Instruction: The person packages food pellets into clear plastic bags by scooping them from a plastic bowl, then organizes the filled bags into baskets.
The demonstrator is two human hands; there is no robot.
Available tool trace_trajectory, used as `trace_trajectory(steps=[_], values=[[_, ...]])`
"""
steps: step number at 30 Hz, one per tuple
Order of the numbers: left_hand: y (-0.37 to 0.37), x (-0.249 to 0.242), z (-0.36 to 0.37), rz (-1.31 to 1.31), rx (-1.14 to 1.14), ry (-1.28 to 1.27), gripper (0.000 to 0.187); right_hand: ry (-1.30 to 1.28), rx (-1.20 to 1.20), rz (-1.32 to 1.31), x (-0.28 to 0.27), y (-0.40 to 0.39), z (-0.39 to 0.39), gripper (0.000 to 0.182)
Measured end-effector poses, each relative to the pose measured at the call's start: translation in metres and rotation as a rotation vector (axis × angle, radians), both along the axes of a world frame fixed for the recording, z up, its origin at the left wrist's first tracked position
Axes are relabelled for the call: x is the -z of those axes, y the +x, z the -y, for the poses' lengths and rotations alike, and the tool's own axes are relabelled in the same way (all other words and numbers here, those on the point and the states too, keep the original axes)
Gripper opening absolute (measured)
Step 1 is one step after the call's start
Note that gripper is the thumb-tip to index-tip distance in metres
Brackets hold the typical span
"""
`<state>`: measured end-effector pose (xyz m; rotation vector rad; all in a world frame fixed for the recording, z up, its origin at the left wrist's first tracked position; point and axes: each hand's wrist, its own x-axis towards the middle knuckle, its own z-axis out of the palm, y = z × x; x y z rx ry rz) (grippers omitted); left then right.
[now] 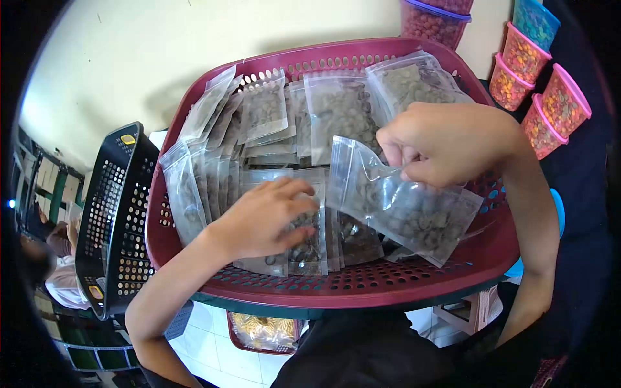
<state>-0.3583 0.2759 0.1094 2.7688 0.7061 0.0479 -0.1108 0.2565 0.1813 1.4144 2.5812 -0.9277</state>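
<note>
My right hand (pixel 446 143) is closed, its thumb and fingers pinching the upper edge of a clear zip bag (pixel 417 216) filled with small dark greyish pieces. That bag hangs tilted over the right part of a maroon plastic basket (pixel 362 296). Fingers apart and slightly curled, my left hand (pixel 268 216) is over the packed bags (pixel 307 249) at the basket's front, overlapping them in view. More bags of the same kind stand in rows, with one clear bag (pixel 184 194) along the left wall and a large one (pixel 339 113) towards the back.
A black perforated basket (pixel 123 213) stands tilted at the left. Tubs of colourful pieces (pixel 524 55) are stacked at the right, and purple-lidded tubs (pixel 436 22) behind. Below the table is a basket of yellowish snacks (pixel 265 330). Another person (pixel 68 281) shows at far left.
</note>
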Motion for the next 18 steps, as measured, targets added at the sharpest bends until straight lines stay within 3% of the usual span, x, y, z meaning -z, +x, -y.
trace_trajectory(steps=[3, 6, 11, 14, 18], values=[[0.016, 0.022, 0.0, -0.06, 0.257, 0.147, 0.026, -0.052, -0.024, 0.118, -0.001, -0.007, -0.003, 0.007], [0.023, 0.037, 0.0, -0.228, 0.248, 0.123, 0.024, -0.206, 0.044, 0.112, 0.013, -0.01, -0.009, 0.007], [0.008, 0.009, -0.007, -0.2, 0.219, 0.157, 0.02, -0.274, 0.071, 0.147, 0.026, -0.01, -0.017, 0.008], [-0.002, -0.001, -0.01, -0.145, 0.172, 0.157, 0.019, -0.227, 0.04, 0.013, 0.038, -0.014, -0.021, 0.007], [-0.002, 0.003, -0.008, -0.074, 0.168, 0.085, 0.015, -0.248, 0.178, -0.187, 0.057, -0.031, -0.012, 0.007]])
